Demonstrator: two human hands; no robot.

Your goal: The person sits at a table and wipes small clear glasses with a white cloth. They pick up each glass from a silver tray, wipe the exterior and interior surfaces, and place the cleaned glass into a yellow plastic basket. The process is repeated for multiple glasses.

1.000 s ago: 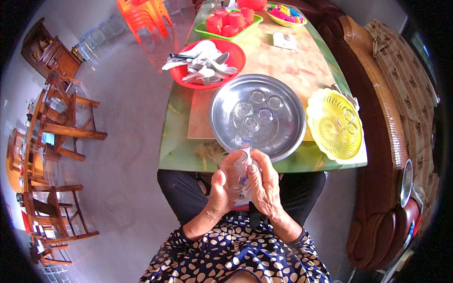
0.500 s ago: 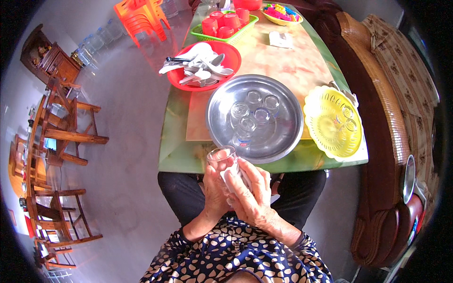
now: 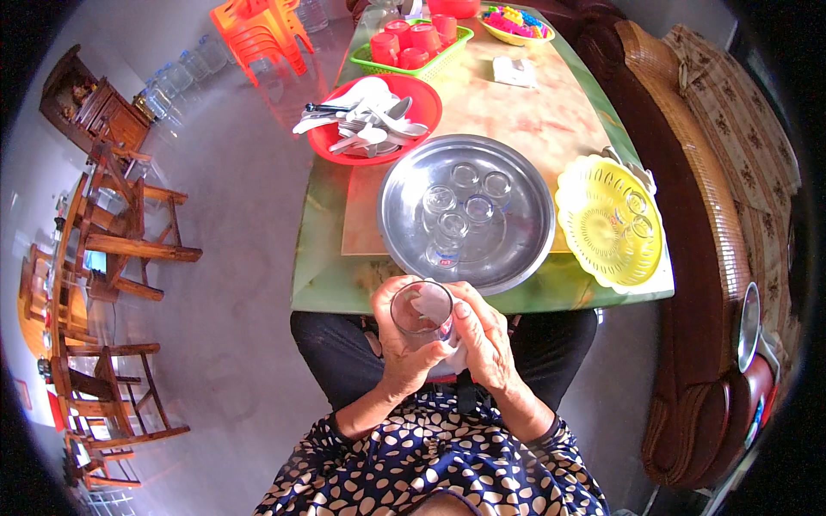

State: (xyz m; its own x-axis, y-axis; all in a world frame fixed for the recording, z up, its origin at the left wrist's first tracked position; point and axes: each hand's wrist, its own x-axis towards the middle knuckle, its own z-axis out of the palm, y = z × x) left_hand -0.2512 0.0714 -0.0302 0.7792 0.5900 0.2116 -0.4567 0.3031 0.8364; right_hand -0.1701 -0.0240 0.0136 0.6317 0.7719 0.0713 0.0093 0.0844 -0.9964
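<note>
Above my lap, just off the table's near edge, I hold a clear drinking glass (image 3: 421, 311) with its open rim tipped up toward me. My left hand (image 3: 397, 351) wraps around the glass from the left. On the other side, my right hand (image 3: 489, 340) closes around a white cloth (image 3: 453, 358) pressed against the glass; much of the cloth is hidden under the fingers. Just beyond my hands is a round steel basin (image 3: 527, 249) with several clear glasses (image 3: 440, 199) in it. A scalloped yellow plastic basket (image 3: 590, 245) at the right holds clear glasses (image 3: 637, 203) too.
A red bowl (image 3: 433, 103) of spoons and forks (image 3: 368, 136) sits at the table's left. Farther back are a green basket (image 3: 456, 53) with red cups (image 3: 424, 37) and a white folded cloth (image 3: 514, 72). A brown sofa (image 3: 680, 249) runs along the right, wooden chairs (image 3: 142, 248) stand left.
The glass has turned more upright, its rim now facing me, and moved slightly lower. My right hand has shifted from across its front to its right side, with the cloth.
</note>
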